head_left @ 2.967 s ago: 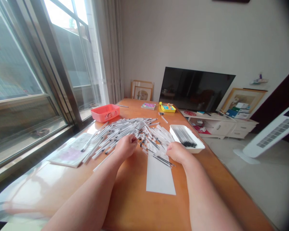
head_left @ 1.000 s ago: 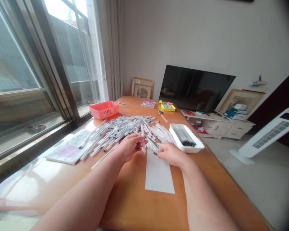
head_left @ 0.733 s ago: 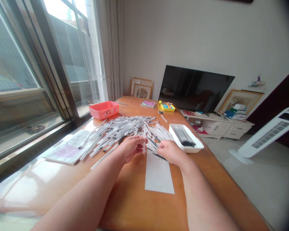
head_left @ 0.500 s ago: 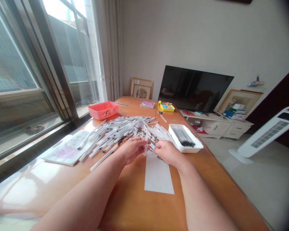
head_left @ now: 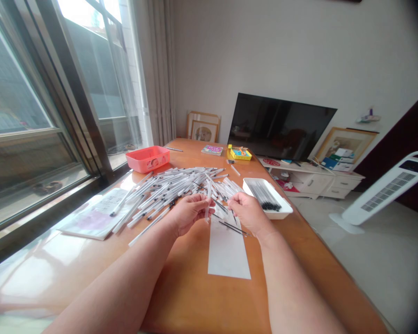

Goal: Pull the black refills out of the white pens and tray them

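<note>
- Left hand (head_left: 188, 214) pinches clear tube (head_left: 209, 189); eleven o'clock, red bin (head_left: 139, 163), inside mostly hidden.
- Right hand (head_left: 248, 214), grip: cannot tell; two o'clock, white tray (head_left: 278, 215) holding black-tipped tubes (head_left: 265, 195).

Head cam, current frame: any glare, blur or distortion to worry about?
Head view: daylight from the metal-framed glass window washes out its top and glares off the glossy orange-brown table at lower left; head view: upper-right corner vignettes dark; head view: tall white tower fan looks slanted, probably wide-angle stretch; head view: piled translucent white pen barrels look soft, fine detail lost.
</note>
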